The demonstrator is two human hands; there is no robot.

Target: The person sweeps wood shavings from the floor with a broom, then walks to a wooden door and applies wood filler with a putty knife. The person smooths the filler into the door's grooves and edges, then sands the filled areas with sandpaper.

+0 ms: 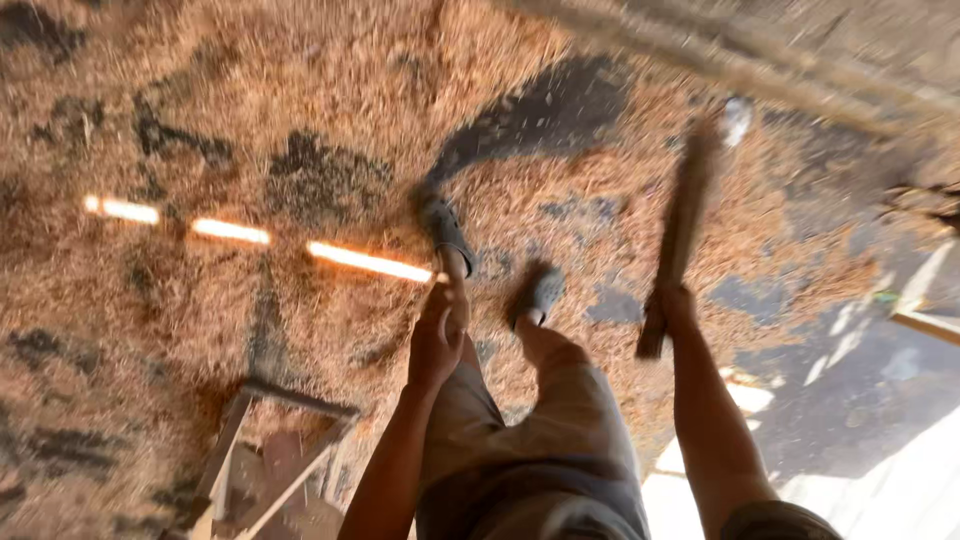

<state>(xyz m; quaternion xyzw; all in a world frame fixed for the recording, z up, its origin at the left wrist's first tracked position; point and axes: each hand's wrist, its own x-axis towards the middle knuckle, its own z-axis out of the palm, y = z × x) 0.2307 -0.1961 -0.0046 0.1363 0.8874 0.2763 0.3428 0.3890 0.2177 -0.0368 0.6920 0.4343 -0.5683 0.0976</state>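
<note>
The wooden stick (pixel 681 232) stands right of centre in the frame, running from the grip up toward the upper right. It looks rigid, light to moderate in weight and rough enough to resist slipping. The right hand (pixel 672 308) is closed around it just above the lower end, a sound hold point. The left hand (pixel 436 338), lower centre, hangs loosely curled and empty. Straw (pixel 300 150) covers the ground; grey shoes (pixel 447 232) stand beneath.
</note>
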